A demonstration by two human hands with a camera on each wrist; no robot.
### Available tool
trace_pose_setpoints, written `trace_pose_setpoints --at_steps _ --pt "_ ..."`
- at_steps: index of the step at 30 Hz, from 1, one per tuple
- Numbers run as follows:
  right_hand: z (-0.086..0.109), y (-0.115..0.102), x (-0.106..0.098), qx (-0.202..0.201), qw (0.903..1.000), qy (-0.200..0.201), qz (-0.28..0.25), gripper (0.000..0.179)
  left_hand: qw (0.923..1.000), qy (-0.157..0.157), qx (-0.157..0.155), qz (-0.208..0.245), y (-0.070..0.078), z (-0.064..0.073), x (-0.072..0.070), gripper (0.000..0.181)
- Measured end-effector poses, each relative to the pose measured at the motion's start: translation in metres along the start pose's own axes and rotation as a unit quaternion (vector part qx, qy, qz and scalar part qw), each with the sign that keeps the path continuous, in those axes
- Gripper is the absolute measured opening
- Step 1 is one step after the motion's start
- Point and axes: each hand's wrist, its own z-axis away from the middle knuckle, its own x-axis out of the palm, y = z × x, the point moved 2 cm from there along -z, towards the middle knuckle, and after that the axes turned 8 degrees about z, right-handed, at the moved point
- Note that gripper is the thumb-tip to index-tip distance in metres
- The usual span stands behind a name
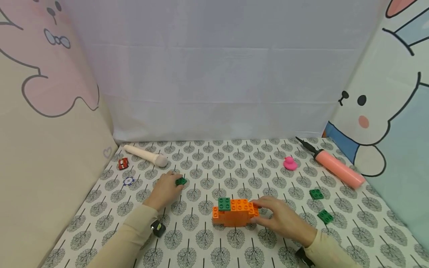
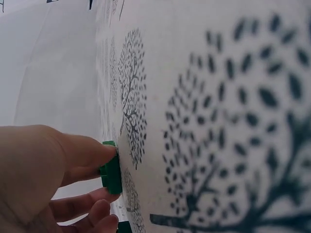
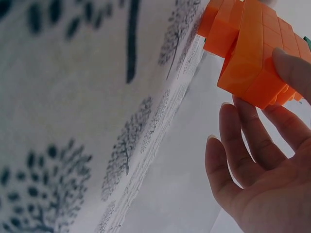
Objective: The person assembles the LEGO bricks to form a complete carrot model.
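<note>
My left hand (image 1: 165, 191) pinches a small green toy building brick (image 1: 181, 181) low at the tablecloth, left of centre. In the left wrist view the thumb and a finger are at opposite ends of this green brick (image 2: 112, 170). Nearer the front stands an assembly of orange building bricks (image 1: 236, 219), with a green brick (image 1: 224, 204) fixed on its upper left. My right hand (image 1: 283, 219) grips the assembly's right end between thumb and fingers. The right wrist view shows the orange bricks (image 3: 255, 58) at the thumb and fingertips, the other fingers spread below.
Two loose green bricks (image 1: 316, 194) (image 1: 325, 216) lie to the right. Farther back are a pink duck (image 1: 290, 163) and a coral hand pump (image 1: 339, 169). At the left lie a microphone-shaped item (image 1: 145, 155), a red toy car (image 1: 123, 163) and a round chip (image 1: 129, 181).
</note>
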Motion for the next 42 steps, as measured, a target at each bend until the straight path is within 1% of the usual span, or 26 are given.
trace_pose_setpoints --at_steps 4,6,8,10,13,16,18,22,26,28,30,31,34,35,38,42 --pt "0.000 0.000 -0.001 0.002 1.0000 -0.003 -0.002 0.055 0.9999 0.006 0.004 0.010 0.000 0.000 0.000 0.043" --pt "0.000 0.000 -0.001 0.003 1.0000 -0.004 -0.001 0.054 0.9997 0.010 0.015 0.018 0.002 0.000 0.000 0.043" --pt "-0.001 0.000 -0.001 0.003 1.0000 -0.004 -0.001 0.054 0.9990 0.015 0.031 0.030 0.008 0.002 -0.001 0.043" --pt "-0.001 0.000 -0.001 0.002 1.0000 -0.002 0.000 0.053 0.9976 0.017 0.053 0.041 0.016 0.005 -0.003 0.042" --pt "0.000 0.001 -0.001 -0.001 1.0000 0.004 0.000 0.053 0.9946 0.018 0.076 0.069 0.031 0.013 -0.005 0.042" --pt "0.000 0.001 -0.001 -0.002 1.0000 0.005 0.000 0.053 0.9895 0.015 0.106 0.097 0.046 0.021 -0.006 0.041" --pt "0.000 0.001 -0.001 0.000 1.0000 0.004 -0.001 0.053 0.9840 0.017 0.135 0.116 0.056 0.026 -0.006 0.040" --pt "0.000 0.000 0.000 0.001 1.0000 0.002 -0.005 0.053 0.9680 0.022 0.203 0.145 0.076 0.036 -0.005 0.039" --pt "0.000 0.000 0.001 0.000 1.0000 0.001 -0.007 0.053 0.9460 0.031 0.279 0.162 0.096 0.047 -0.004 0.038" --pt "0.000 0.000 0.001 0.000 1.0000 0.000 -0.007 0.053 0.9327 0.032 0.317 0.170 0.105 0.051 -0.003 0.038" --pt "0.000 0.000 0.000 0.001 1.0000 0.000 -0.008 0.053 0.9221 0.027 0.343 0.177 0.114 0.055 -0.002 0.038" --pt "-0.001 0.000 0.000 0.001 1.0000 0.001 -0.008 0.053 0.9190 0.023 0.350 0.179 0.117 0.057 -0.001 0.039" --pt "-0.001 0.000 -0.001 -0.001 0.9999 0.002 -0.011 0.052 0.9143 0.006 0.363 0.178 0.126 0.061 0.003 0.039" --pt "-0.001 0.000 -0.001 -0.003 0.9999 0.004 -0.012 0.051 0.9140 0.002 0.366 0.175 0.128 0.061 0.005 0.040" --pt "-0.001 0.000 -0.001 -0.009 0.9998 0.005 -0.018 0.049 0.9159 -0.010 0.368 0.160 0.134 0.063 0.010 0.040" --pt "-0.002 0.000 -0.001 -0.018 0.9996 0.004 -0.024 0.046 0.9144 -0.017 0.376 0.149 0.139 0.062 0.017 0.041"
